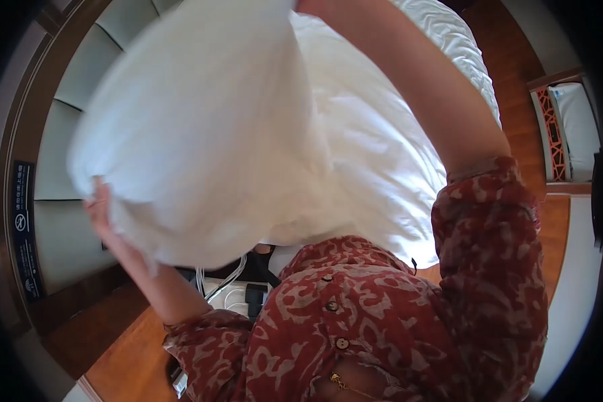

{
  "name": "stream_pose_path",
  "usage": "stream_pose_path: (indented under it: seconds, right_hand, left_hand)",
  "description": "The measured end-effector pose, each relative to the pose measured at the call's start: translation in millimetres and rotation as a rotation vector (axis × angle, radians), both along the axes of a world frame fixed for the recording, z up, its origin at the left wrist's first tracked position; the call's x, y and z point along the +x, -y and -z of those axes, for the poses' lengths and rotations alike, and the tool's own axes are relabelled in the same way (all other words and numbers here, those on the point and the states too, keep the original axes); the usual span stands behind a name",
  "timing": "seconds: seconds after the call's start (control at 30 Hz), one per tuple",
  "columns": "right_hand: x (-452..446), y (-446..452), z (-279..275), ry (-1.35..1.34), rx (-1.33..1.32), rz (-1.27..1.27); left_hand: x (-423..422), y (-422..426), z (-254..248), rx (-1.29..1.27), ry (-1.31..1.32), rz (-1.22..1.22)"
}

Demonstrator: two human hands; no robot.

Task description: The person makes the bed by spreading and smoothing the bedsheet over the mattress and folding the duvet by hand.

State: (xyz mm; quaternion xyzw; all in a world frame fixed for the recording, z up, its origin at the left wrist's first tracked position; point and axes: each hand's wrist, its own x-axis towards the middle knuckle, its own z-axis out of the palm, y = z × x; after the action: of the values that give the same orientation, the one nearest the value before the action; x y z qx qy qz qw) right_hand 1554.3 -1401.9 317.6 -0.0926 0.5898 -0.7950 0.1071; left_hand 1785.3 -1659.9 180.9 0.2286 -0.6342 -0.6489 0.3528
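A large white pillow, blurred by motion, is held up in front of me and fills the upper left of the view. My left hand grips its lower left edge, with the fingertips curled over the cloth. At the top edge of the view, my right hand is at the pillow's upper right corner, where the cloth is drawn up to it. Most of that hand is cut off or behind the cloth. Behind the pillow lies a bed with a rumpled white cover.
A padded pale headboard stands at the left, beside a dark sign strip. Cables and a black plug lie below the pillow, near my body. Wooden floor runs along the right, near a patterned orange panel.
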Motion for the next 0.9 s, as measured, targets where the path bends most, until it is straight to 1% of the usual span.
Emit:
stream_pose_path:
  seconds: [0.03, 0.07, 0.13, 0.2, 0.23, 0.3, 0.37, 0.4, 0.43, 0.47, 0.5, 0.53, 0.57, 0.6, 0.63, 0.67, 0.7, 0.73, 0.77, 0.8, 0.87, 0.9]
  right_hand:
    - [-11, -22, 27, 0.077, 0.053, 0.051]
    - [-18, -45, 48, 0.155, 0.103, 0.103]
    - [-3, -86, 68, 0.276, 0.181, 0.234]
    - [2, -133, 84, 0.288, 0.087, 0.221]
    - [6, -173, 82, 0.299, 0.033, 0.216]
    - [21, -251, 72, 0.265, 0.041, 0.310]
    - [26, -357, 78, 0.297, -0.043, 0.341]
    - [42, -336, 68, 0.251, 0.053, 0.485]
    - [49, -411, 76, 0.217, 0.110, 0.528]
    - [76, -470, 84, 0.178, 0.244, 0.639]
    - [103, -542, 109, 0.155, 0.306, 0.777]
    - [138, -627, 146, 0.149, 0.245, 0.727]
    - [198, -649, 151, 0.119, 0.368, 0.686]
    - [245, -679, 165, 0.325, 0.213, 0.772]
    - [304, -688, 171, 0.299, 0.156, 0.785]
    - [360, -743, 219, 0.339, 0.066, 0.874]
    - [400, -733, 233, 0.337, 0.104, 0.989]
    - [441, -743, 253, 0.409, -0.012, 1.006]
    - [470, -755, 278, 0.483, -0.133, 1.024]
    - [472, -758, 293, 0.539, -0.107, 1.060]
    - [473, -762, 316, 0.659, -0.049, 1.140]
    - [458, -754, 309, 0.643, 0.017, 1.105]
  left_hand:
    - [-10, -3, 17, 0.319, -0.006, 0.166]
    - [-18, -27, 14, 0.329, 0.009, 0.225]
    - [-28, -81, 6, 0.381, 0.009, 0.386]
    - [-27, -119, 5, 0.466, -0.019, 0.585]
    - [-29, -154, -4, 0.474, 0.017, 0.643]
    - [-32, -220, -16, 0.489, 0.085, 0.751]
    - [-32, -302, -25, 0.564, 0.145, 0.926]
    - [-42, -281, -30, 0.536, 0.182, 1.052]
    - [-50, -334, -35, 0.511, 0.229, 1.162]
    - [-48, -383, -36, 0.489, 0.291, 1.289]
    - [-47, -425, -32, 0.370, 0.455, 1.407]
    - [-39, -467, -13, 0.415, 0.284, 1.592]
    - [-29, -510, 1, 0.325, 0.382, 1.739]
    - [-14, -543, 1, 0.176, 0.481, 1.817]
    - [6, -587, 29, 0.154, 0.387, 1.915]
    - [30, -634, 64, -0.129, 0.285, 1.953]
    - [53, -657, 76, -0.184, 0.310, 2.034]
    - [73, -671, 89, -0.073, 0.438, 2.120]
    - [91, -677, 104, -0.157, 0.467, 2.148]
    - [100, -679, 114, -0.242, 0.499, 2.177]
    - [102, -662, 121, -0.255, 0.692, 2.204]
    - [111, -660, 167, -0.459, 0.417, 2.247]
